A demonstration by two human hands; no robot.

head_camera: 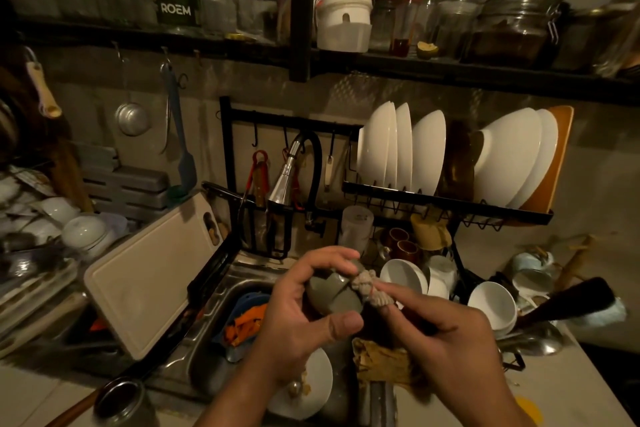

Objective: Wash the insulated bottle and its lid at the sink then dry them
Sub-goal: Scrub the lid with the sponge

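- The left hand [298, 305] is bare from fingertips to wrist.
- Its thumbnail [349, 322] is broad, cut short and rounded at the tip, with a plain surface.
- The left forearm [239, 402] is bare skin as far as the bottom edge of the picture, where it is cut off.
- The right hand [450, 333] is bare too, with skin folds showing at its knuckles.
- The right forearm [498, 402] is likewise bare down to the bottom edge; whether a sleeve begins higher up cannot be told.
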